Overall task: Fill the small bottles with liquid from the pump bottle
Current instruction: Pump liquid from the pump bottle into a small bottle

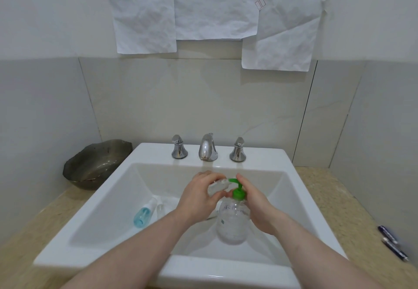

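Observation:
A clear pump bottle (233, 223) with a green pump head (237, 192) stands in the white sink (108, 202). My right hand (255, 205) lies against its right side, fingers reaching up to the pump head. My left hand (201, 196) grips a small clear bottle (217, 187) tilted, its mouth right at the green spout. A small blue bottle (143, 213) lies on its side in the basin's left part, with a small clear piece (160, 208) beside it.
A chrome faucet (208, 147) with two handles stands at the sink's back. A dark glass bowl (95, 164) sits on the beige counter at left. Two dark pens (392, 242) lie on the counter at right. Paper sheets hang on the wall.

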`<state>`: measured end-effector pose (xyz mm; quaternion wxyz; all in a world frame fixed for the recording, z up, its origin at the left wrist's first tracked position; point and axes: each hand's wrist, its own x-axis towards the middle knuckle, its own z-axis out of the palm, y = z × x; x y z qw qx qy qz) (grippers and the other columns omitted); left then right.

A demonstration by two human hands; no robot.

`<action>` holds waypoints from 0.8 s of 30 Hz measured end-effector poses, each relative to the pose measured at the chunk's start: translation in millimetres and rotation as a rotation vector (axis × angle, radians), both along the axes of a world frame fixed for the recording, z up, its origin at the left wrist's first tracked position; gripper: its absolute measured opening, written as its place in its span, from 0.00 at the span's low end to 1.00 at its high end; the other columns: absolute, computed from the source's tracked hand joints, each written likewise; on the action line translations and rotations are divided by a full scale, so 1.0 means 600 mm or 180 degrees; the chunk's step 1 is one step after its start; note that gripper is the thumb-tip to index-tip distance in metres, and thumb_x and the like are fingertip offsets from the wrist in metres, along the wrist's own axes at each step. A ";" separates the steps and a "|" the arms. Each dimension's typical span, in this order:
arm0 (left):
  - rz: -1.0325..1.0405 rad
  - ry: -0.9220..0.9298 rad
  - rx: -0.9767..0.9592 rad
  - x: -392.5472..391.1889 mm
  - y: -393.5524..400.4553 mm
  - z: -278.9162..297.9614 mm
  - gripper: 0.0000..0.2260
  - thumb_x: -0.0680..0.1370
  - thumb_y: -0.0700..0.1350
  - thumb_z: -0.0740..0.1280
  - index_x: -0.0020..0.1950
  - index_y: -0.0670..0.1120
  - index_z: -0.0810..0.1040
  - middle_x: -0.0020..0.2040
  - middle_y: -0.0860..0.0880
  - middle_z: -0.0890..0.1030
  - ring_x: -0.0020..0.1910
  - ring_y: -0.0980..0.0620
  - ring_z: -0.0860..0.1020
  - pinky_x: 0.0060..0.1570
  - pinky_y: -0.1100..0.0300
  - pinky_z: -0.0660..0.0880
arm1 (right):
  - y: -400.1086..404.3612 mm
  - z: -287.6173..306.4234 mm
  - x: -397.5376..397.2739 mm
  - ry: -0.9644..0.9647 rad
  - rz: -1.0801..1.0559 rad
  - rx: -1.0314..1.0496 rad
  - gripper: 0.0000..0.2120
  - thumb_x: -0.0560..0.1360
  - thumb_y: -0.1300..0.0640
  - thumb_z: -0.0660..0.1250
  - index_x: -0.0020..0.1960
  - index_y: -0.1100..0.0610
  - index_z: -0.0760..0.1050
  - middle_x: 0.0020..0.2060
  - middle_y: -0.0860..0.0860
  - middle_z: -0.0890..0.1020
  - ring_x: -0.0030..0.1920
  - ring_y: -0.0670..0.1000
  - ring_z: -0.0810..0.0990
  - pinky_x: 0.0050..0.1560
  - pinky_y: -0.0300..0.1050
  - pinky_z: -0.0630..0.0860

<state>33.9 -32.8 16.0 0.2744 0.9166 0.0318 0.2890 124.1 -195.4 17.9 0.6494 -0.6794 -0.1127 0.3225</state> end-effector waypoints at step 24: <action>-0.0042 0.0001 -0.0075 0.001 -0.002 0.002 0.11 0.77 0.56 0.73 0.58 0.59 0.79 0.50 0.62 0.79 0.52 0.61 0.73 0.52 0.66 0.69 | 0.000 0.000 -0.001 -0.0022 -0.0048 0.0096 0.22 0.80 0.36 0.63 0.50 0.52 0.86 0.45 0.50 0.87 0.53 0.53 0.82 0.71 0.55 0.71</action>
